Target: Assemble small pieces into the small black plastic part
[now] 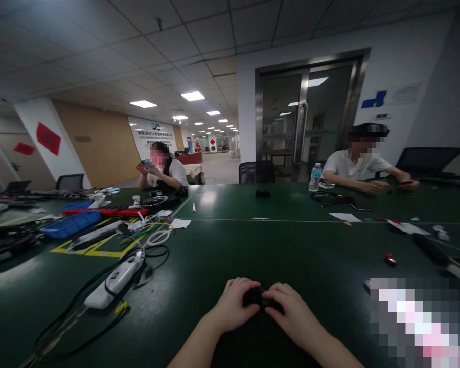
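Both of my hands rest low in the middle of the head view, close together over the green table (199, 296). Between them is a small black object (256, 295), dark and mostly covered by fingers, so its kind does not show. My left hand (235, 302) curls round its left end, thumb toward the near side. The right end is gripped by my right hand (287, 311), fingers bent over the top and thumb in front.
At left lie a white power strip (117, 281) with black cables, a blue tray (72, 224) and coiled white cable (158, 237). A red-and-silver item (390, 259) and a pixelated area are at right. Two people sit across, one near a water bottle (315, 177).
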A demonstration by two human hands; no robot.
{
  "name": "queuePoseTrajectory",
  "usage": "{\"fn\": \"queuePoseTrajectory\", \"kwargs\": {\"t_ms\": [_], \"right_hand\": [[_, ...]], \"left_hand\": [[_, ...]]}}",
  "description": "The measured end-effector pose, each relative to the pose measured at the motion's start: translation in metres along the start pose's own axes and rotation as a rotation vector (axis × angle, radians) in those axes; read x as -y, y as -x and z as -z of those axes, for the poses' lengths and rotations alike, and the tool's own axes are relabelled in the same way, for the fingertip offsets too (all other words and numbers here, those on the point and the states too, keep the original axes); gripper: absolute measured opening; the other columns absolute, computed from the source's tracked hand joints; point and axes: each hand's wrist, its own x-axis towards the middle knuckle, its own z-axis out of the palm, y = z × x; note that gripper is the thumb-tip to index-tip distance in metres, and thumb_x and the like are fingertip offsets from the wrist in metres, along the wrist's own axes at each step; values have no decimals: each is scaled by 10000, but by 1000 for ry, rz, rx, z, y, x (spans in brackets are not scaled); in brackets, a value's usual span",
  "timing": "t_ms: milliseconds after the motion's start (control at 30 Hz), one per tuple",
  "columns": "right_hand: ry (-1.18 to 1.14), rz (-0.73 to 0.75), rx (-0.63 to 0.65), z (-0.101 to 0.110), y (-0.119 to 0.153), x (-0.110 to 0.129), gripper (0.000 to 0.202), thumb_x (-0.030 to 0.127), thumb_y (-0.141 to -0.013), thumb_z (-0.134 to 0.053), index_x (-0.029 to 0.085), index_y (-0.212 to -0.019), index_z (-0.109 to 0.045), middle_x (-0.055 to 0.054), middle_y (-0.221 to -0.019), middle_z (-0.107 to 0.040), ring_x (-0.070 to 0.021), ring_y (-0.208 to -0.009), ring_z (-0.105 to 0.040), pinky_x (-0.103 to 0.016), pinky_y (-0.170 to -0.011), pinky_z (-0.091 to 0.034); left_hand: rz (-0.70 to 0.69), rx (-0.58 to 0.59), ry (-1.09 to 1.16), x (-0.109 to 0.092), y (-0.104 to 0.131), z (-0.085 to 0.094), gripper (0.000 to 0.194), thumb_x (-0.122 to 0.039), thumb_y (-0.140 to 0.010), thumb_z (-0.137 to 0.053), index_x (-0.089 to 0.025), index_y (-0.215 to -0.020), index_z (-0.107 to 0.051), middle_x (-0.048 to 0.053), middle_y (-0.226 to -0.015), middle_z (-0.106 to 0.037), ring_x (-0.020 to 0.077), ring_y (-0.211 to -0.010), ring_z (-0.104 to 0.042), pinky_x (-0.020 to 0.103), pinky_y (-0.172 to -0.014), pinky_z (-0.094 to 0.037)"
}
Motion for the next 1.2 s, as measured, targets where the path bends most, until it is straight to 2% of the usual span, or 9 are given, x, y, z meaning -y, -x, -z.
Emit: {"fn": "queuePoseTrajectory", "kwargs": {"t_ms": [233,500,733,1000,1200], "right_hand": [[-8,13,-32,-1,0,-1,224,222,-786,-558,274,-987,-642,-14,-986,-617,-206,-937,-542,-341,-831,-411],[-199,-68,-137,7,2,-2,242,281,-798,-548,268,-1024,-634,-22,-998,-638,-208,-940,-573,-341,-841,-450],[-301,-114,-280,13,-1,-12,326,340,-782,-563,257,-1095,-594,-22,-1027,-644,-203,-926,-584,-365,-874,-442],[-371,-164,-348,23,0,-17,357,393,-771,-569,248,-1096,-596,-26,-1027,-645,-208,-925,-579,-379,-865,-445],[-575,-200,-455,32,-2,-15,439,462,-699,-621,215,-1062,-609,-54,-994,-663,-227,-917,-605,-379,-819,-476]], "left_hand": [[-10,-2,-10,1,0,-1,448,-221,-726,-636,-247,-1161,-531,24,-1145,-579,218,-1080,-487,359,-972,-309],[9,23,-20,-2,-1,1,448,-241,-726,-641,-250,-1161,-533,23,-1147,-576,227,-1077,-483,371,-970,-308],[18,39,-19,-1,-2,2,471,-236,-722,-649,-258,-1176,-526,23,-1164,-567,231,-1097,-472,381,-981,-289],[21,37,-7,-2,-1,3,477,-222,-724,-655,-269,-1181,-525,13,-1164,-569,220,-1101,-472,376,-986,-289],[22,40,-32,-3,-1,3,472,-225,-732,-648,-256,-1186,-524,26,-1187,-562,231,-1124,-459,394,-996,-282]]}}
